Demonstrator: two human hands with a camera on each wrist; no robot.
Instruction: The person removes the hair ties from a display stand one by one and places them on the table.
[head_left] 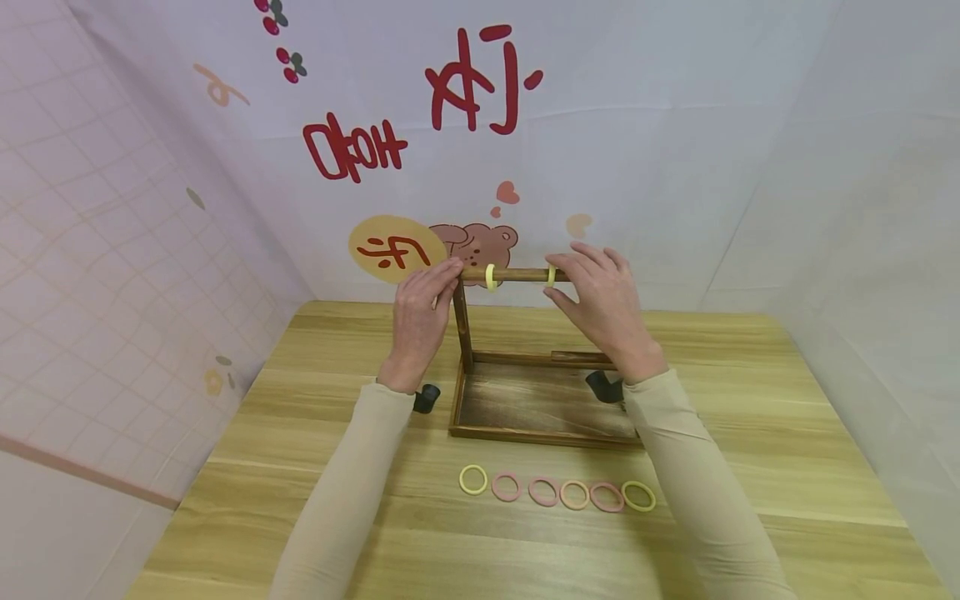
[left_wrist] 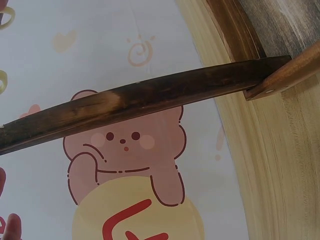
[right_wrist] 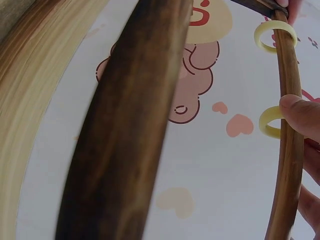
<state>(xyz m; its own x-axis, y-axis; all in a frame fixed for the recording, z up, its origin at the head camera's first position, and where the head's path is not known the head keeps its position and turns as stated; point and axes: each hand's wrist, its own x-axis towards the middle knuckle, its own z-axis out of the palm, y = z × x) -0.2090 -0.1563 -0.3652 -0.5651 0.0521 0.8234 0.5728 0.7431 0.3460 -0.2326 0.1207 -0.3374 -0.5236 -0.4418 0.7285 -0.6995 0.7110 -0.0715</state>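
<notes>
A brown wooden stand (head_left: 462, 333) has a rod (head_left: 519, 274) across its top, with two yellow rings hung on it. At the stand's upper left corner, the left hand (head_left: 424, 310) grips the rod's end between thumb and fingers. The right hand (head_left: 602, 298) pinches the right-hand yellow ring (head_left: 551, 276) at the rod, its thumb (right_wrist: 295, 107) lying against the rod beside the ring. Closer to the left hand hangs the other yellow ring (head_left: 491, 277). One dark post (left_wrist: 150, 95) of the stand crosses the left wrist view.
In front of the stand, a row of yellow, pink and orange rings (head_left: 506, 486) lies on the wood-grain table (head_left: 315, 492). A dark pipe-shaped object (head_left: 604, 387) is by the tray's right side; another dark piece (head_left: 427, 398) is left of the tray. A printed cloth (head_left: 637, 167) hangs behind.
</notes>
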